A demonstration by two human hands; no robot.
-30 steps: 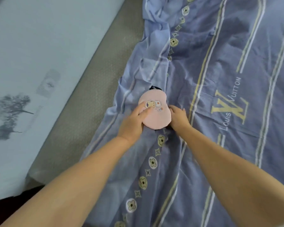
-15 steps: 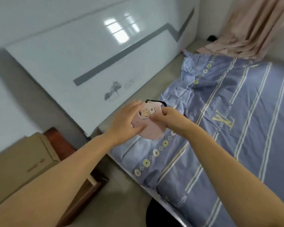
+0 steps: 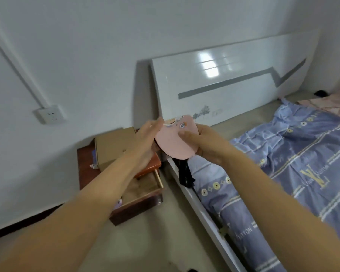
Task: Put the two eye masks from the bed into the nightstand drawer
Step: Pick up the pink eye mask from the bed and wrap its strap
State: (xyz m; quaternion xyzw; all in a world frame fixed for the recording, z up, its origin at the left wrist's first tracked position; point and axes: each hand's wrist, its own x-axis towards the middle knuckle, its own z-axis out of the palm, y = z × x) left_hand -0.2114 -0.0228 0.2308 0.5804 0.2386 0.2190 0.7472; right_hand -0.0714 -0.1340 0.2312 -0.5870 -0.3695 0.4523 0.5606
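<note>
A pink eye mask (image 3: 173, 142) with a cartoon print hangs in the air above the bed's edge, black straps (image 3: 185, 173) dangling below it. My right hand (image 3: 206, 144) grips its right side. My left hand (image 3: 145, 142) lies flat against its left side, fingers stretched out. Whether a second mask is stacked behind it I cannot tell. Below my left forearm the dark red nightstand (image 3: 84, 165) has its drawer (image 3: 143, 195) pulled open, showing a worn wooden bottom.
A cardboard box (image 3: 110, 148) sits on top of the nightstand. The bed with a blue striped cover (image 3: 283, 173) fills the right, behind it a white headboard (image 3: 234, 91). A wall socket (image 3: 49, 114) is on the left wall. Bare floor (image 3: 155, 242) lies below.
The mask has been lifted off the blue cover and carried left beyond the bed's edge, towards the nightstand. My view swung left, bringing the open drawer into sight.
</note>
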